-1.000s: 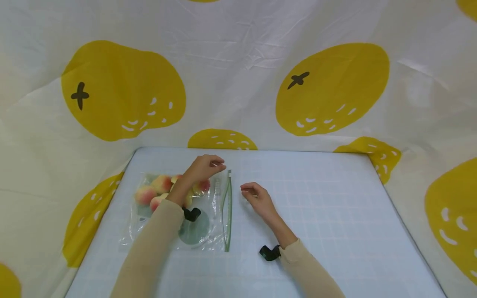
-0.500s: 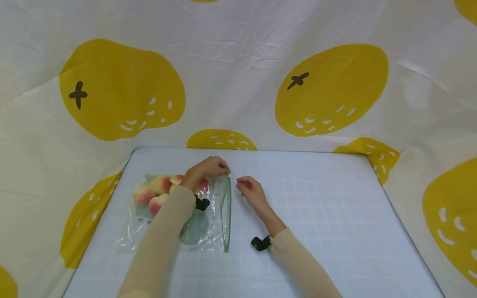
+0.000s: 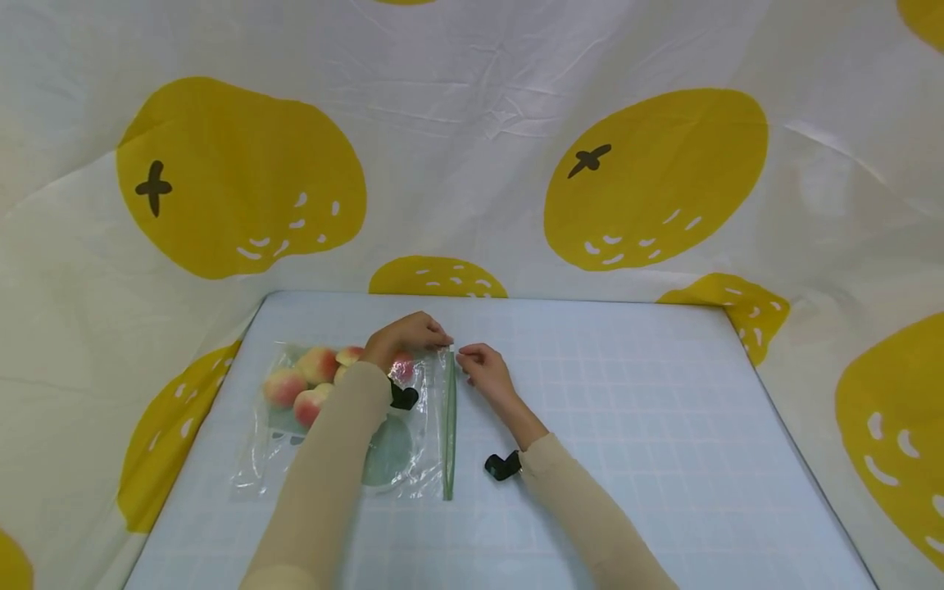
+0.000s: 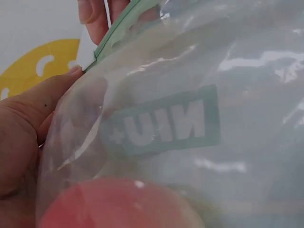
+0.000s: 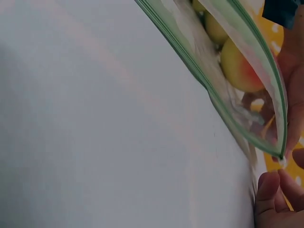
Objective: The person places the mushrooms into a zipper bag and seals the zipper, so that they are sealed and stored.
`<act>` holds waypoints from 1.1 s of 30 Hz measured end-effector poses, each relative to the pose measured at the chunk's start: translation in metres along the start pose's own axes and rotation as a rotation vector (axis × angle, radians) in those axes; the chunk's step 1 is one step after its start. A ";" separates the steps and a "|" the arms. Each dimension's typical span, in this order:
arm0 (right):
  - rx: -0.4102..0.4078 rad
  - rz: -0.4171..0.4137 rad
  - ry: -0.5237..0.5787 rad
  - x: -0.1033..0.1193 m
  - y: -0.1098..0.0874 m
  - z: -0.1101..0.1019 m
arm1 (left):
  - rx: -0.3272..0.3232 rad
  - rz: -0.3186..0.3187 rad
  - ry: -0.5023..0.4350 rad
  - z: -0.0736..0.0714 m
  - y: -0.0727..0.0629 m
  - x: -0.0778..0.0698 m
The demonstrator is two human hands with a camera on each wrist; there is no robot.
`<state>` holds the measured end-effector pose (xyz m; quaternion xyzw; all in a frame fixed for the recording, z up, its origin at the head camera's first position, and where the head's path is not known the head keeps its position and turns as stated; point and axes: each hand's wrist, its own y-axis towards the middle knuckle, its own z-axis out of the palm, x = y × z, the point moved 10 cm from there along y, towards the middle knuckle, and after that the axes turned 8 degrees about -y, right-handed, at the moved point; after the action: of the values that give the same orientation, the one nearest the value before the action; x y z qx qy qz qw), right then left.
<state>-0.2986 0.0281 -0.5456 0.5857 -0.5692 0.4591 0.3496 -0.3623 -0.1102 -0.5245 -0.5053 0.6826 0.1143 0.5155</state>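
A clear zip bag (image 3: pixel 426 422) with a green zip strip (image 3: pixel 449 434) lies on the left of the table, holding several red-and-yellow peaches (image 3: pixel 285 387). My left hand (image 3: pixel 408 334) pinches the bag's far corner, at one end of the strip. Just right of that corner is my right hand (image 3: pixel 488 375), thumb and fingertips drawn near each other. In the right wrist view the zip gapes, and a small white piece (image 5: pixel 282 162) at its end sits just above the right fingertips (image 5: pixel 269 183). The left wrist view shows the left thumb at the corner and a mirrored printed label (image 4: pixel 164 124).
The table (image 3: pixel 627 426) has a pale, faintly checked cover. Behind it hangs a white cloth (image 3: pixel 457 164) printed with large yellow fruit. Black wrist cameras (image 3: pixel 504 466) sit on both forearms, the left one over the bag.
My left hand has moved right and slightly down onto the bag's corner, its fingers closing there. My right hand has moved left and away from me toward that corner. The zip strip's gap looks narrower.
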 end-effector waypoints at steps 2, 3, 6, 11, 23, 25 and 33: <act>0.009 0.009 -0.016 0.001 0.002 0.001 | 0.006 -0.002 -0.024 0.000 0.002 0.003; 0.012 0.012 -0.022 0.001 0.004 0.001 | 0.010 -0.002 -0.034 0.001 0.004 0.004; 0.017 0.022 -0.028 0.003 0.008 0.002 | 0.023 -0.010 -0.040 0.001 0.006 0.007; 0.011 0.051 -0.055 0.002 0.013 0.003 | 0.037 -0.029 -0.040 0.001 0.005 0.009; 0.017 0.102 -0.089 -0.001 0.015 0.004 | 0.018 -0.046 -0.080 0.002 0.002 0.011; 0.017 0.102 -0.086 -0.001 0.015 0.004 | 0.011 -0.038 -0.069 0.003 0.001 0.009; 0.011 0.095 -0.083 -0.002 0.017 0.004 | -0.005 -0.065 -0.147 0.004 0.000 0.012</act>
<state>-0.3142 0.0229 -0.5504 0.5786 -0.6078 0.4535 0.3002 -0.3596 -0.1149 -0.5362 -0.5187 0.6257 0.1358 0.5665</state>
